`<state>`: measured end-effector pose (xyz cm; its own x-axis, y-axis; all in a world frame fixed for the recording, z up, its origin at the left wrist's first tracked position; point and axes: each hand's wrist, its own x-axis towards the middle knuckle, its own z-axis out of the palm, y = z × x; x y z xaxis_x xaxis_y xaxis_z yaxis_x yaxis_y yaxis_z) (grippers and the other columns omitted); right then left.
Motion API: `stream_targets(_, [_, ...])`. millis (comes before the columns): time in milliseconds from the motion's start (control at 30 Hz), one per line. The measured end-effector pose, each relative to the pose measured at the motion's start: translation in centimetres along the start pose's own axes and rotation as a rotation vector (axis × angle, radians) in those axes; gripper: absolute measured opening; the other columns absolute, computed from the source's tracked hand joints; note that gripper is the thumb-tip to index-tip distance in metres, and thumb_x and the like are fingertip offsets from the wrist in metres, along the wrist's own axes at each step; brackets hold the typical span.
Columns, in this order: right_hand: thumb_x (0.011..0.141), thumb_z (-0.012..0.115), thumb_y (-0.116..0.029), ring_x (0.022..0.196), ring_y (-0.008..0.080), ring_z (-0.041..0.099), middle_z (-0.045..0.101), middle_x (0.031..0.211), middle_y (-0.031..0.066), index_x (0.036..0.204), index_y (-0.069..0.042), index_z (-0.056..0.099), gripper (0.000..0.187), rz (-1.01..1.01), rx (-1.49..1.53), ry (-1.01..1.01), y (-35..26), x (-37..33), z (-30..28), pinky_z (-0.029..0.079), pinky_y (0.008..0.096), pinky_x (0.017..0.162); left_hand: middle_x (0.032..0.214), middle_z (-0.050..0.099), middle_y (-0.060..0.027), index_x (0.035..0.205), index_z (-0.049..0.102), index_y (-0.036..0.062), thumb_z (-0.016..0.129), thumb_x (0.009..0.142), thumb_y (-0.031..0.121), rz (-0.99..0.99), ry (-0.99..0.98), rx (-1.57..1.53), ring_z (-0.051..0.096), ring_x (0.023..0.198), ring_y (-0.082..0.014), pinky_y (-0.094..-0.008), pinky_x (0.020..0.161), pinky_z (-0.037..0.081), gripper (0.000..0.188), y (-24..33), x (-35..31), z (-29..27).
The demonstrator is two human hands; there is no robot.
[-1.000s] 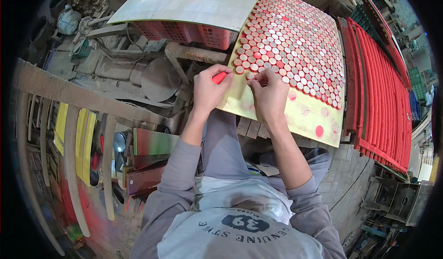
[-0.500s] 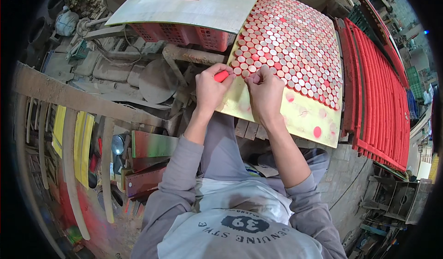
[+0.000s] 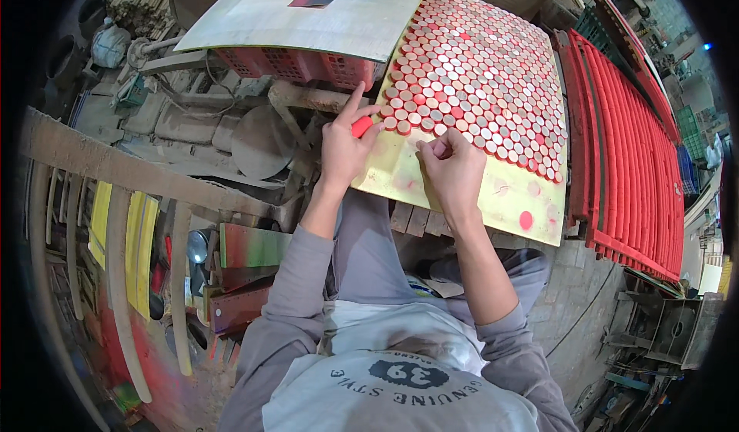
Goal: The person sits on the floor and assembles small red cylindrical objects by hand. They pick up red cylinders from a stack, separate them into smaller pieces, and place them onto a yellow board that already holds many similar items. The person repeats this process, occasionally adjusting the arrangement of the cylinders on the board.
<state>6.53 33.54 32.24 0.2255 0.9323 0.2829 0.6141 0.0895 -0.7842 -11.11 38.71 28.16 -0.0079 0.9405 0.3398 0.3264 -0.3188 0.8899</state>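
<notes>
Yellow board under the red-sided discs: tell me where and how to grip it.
Probably best to grip the yellow board by its bare near edge, toward both corners, coming from the wearer's side: that strip shows only red marks, while red-sided discs cover most of the rest. Room beneath the edge is unclear.

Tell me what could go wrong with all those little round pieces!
The round pieces sit packed together, with the right hand close to the front row, so a bump might push some out of line if they are loose; I can't tell whether they are. The left hand holds a red piece near the left edge of the yellow board, so that piece might slip and fall.
</notes>
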Motion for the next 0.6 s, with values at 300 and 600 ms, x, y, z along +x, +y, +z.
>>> stream_targets(300, [0.081,0.079,-0.008,0.059,0.0177,0.062,0.065,0.071,0.0119,0.082,0.002,0.059,0.022,-0.046,0.140,0.007,0.2,-0.7,-1.6,0.051,0.0317,0.057,0.103,0.073,-0.0075,0.138,0.055,0.0020,0.069,0.093,0.006,-0.005,0.113,-0.049,0.065,0.091,-0.0084,-0.0264,0.082,0.054,0.048,0.8,-0.9,-0.6])
stream_targets(600, [0.079,0.076,-0.003,0.108,0.0344,0.060,0.069,0.113,0.0124,0.121,-0.003,0.067,0.043,-0.556,0.164,-0.311,-0.5,-6.4,-6.4,0.050,0.0414,0.096,0.132,0.054,-0.0093,0.152,0.033,0.0034,0.052,0.100,0.001,-0.485,-0.516,-0.830,0.057,0.107,-0.0114,-0.0253,0.091,0.049,0.056,9.1,-9.4,0.3])
